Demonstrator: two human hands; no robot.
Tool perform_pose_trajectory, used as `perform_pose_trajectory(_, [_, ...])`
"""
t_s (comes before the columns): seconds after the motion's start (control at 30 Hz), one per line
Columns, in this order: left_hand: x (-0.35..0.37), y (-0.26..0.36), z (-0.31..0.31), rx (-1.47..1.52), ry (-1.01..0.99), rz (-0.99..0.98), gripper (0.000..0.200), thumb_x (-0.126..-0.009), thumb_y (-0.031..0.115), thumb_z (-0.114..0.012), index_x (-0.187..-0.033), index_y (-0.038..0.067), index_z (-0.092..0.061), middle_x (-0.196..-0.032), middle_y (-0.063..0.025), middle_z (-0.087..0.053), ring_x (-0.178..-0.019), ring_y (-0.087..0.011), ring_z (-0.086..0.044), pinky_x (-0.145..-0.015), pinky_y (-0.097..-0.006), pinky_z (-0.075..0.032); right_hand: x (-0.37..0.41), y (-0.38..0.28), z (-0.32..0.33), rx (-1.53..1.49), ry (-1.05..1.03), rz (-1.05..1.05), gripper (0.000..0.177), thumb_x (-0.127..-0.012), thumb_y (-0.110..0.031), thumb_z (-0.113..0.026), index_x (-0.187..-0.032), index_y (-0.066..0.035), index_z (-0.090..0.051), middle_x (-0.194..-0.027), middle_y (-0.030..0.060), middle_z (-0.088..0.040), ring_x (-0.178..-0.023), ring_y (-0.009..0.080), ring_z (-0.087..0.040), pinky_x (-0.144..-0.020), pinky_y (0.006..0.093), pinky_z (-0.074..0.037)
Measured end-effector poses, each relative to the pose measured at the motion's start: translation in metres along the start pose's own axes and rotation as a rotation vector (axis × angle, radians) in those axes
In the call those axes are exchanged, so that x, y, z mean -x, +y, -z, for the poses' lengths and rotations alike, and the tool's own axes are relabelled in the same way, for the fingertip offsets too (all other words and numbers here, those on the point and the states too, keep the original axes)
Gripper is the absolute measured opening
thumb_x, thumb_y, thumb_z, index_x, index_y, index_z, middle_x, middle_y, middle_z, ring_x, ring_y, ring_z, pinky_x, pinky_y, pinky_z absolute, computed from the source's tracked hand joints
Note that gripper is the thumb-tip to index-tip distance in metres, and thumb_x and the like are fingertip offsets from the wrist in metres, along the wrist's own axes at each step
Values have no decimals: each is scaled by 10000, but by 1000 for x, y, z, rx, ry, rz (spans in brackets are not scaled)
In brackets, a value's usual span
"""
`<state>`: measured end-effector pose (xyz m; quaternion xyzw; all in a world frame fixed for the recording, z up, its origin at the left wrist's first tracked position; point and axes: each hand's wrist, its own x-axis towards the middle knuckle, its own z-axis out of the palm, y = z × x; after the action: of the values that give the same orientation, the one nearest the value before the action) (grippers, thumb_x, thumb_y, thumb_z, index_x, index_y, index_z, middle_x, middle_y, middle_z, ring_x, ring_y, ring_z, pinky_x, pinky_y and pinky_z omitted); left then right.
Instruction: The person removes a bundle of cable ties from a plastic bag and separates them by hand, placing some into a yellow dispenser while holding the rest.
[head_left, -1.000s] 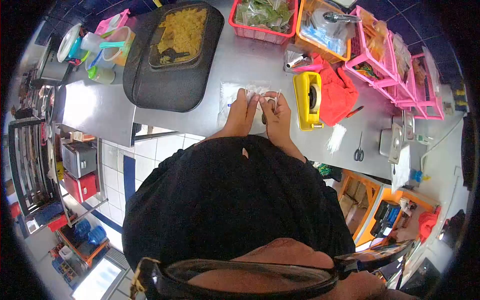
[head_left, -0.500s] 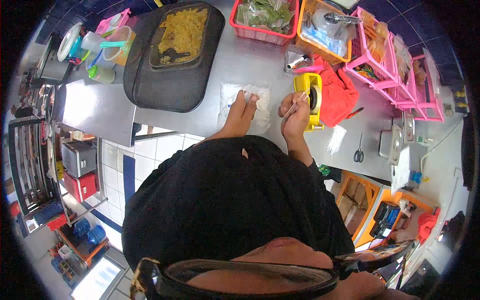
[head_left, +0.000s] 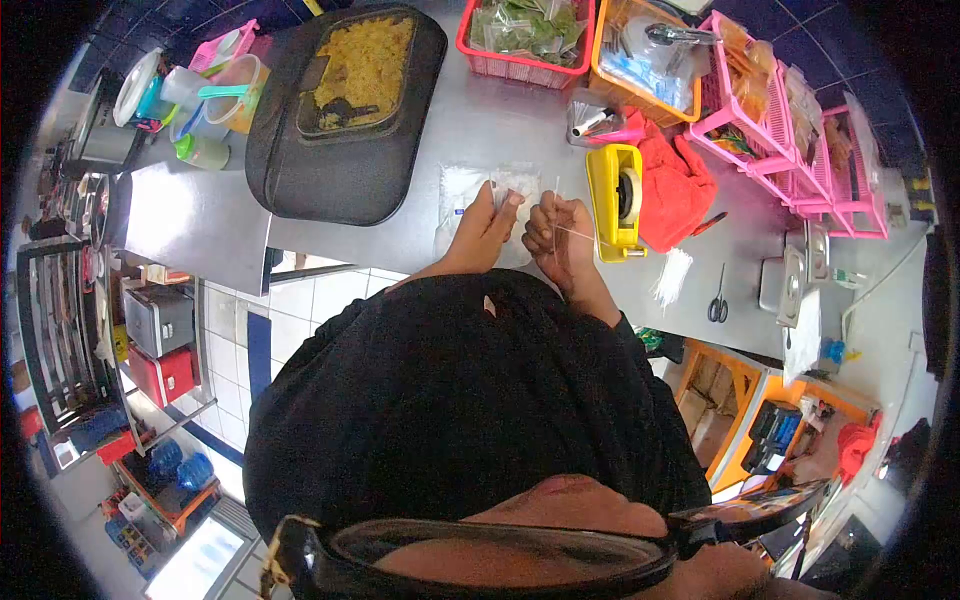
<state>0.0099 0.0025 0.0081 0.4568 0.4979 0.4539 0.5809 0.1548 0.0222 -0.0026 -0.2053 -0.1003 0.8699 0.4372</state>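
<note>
My left hand is closed, its thumb and fingers pinching a small clear plastic bag above the steel table. Under it lie flat clear plastic packets. Close by on the right, my right hand is curled shut around thin white strips, which stick out past the fingers. Right of that hand stands a yellow tape dispenser with a roll in it. A loose bundle of similar white strips rests on the table. What lies inside the left fingers is partly hidden.
A dark tray bears a pan of yellow food. Along the back stand a red basket of leafy packets, an orange basket and pink racks. A red cloth and scissors lie at right.
My right hand has moved left, away from the tape dispenser and up to my left hand, with the thin strips in it. My left hand has stayed nearly in place.
</note>
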Motion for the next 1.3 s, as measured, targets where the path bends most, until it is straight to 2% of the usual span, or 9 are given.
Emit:
perform_pose_trajectory(0.17, [0, -1, 2, -8, -7, -30, 235, -924, 273, -474, -938, 41, -435, -636, -3, -445, -539, -73, -388, -486, -242, -341, -1, 1, -7, 73, 160, 104, 268, -826, -105, -561, -669, -151, -348, -533, -37, -327, -437, 91, -288, -436, 235, -254])
perform_pose_trajectory(0.3, [2, 5, -1, -45, -45, 30, 192, -941, 234, -441, -988, 48, -451, -618, 46, -355, -520, -43, -293, -472, -214, -268, -5, 2, 1, 214, 215, 337, 382, -745, 60, -617, -664, -159, -315, -557, -63, -308, -451, 66, -273, -442, 224, -278])
perform_pose_trajectory(0.5, [2, 0, -1, 26, -113, 76, 199, -946, 241, -428, -989, 49, -458, -600, 47, -349, -509, -50, -289, -468, -219, -255, -6, 3, -7, 471, 305, 593, 329, -744, 93, -611, -764, -121, -362, -564, -69, -320, -469, 37, -295, -422, 213, -283])
perform_pose_trajectory(0.7, [1, 2, -1, 117, -32, 59, 177, -940, 230, -444, -969, 56, -461, -603, 45, -360, -509, -50, -306, -467, -219, -267, 12, 13, -31, 537, 315, 466, 254, -798, 41, -591, -843, -103, -387, -560, -52, -328, -459, 62, -317, -443, 230, -281])
perform_pose_trajectory(0.8, [1, 1, 2, 157, 1, 67, 145, -932, 207, -457, -944, 62, -460, -609, 45, -386, -512, -44, -335, -464, -214, -289, 25, 23, -32, 531, 227, 363, 227, -841, -86, -604, -833, -99, -377, -557, -46, -305, -470, 74, -305, -459, 241, -273])
perform_pose_trajectory(0.9, [1, -2, 4, 166, 19, 50, 151, -933, 211, -456, -942, 61, -459, -610, 42, -391, -514, -43, -333, -466, -214, -290, 40, 24, -30, 426, 13, 112, 198, -899, -167, -524, -770, -64, -415, -607, -2, -407, -548, 103, -432, -495, 242, -346])
perform_pose_trajectory(1.0, [-2, -8, 6, 205, 17, 51, 157, -934, 216, -456, -939, 59, -459, -609, 38, -398, -518, -44, -337, -470, -214, -295, 37, 24, -19, 393, -211, 8, 338, -937, -312, -434, -697, -76, -409, -611, 24, -414, -572, 136, -437, -542, 260, -358])
perform_pose_trajectory(1.2, [-2, -10, 4, 128, 56, -10, 160, -937, 219, -449, -935, 60, -459, -600, 33, -394, -513, -45, -336, -471, -215, -297, 32, 20, -45, 567, -17, 0, 434, -955, -408, -317, -665, -90, -369, -565, 16, -353, -506, 130, -368, -496, 261, -327])
perform_pose_trajectory(1.3, [-1, -12, 6, 193, 21, -2, 148, -939, 206, -442, -942, 59, -456, -599, 34, -392, -508, -43, -332, -465, -213, -291, 34, 9, -41, 403, 102, -84, 421, -955, -422, -297, -686, -105, -361, -544, -8, -324, -455, 114, -340, -431, 253, -283])
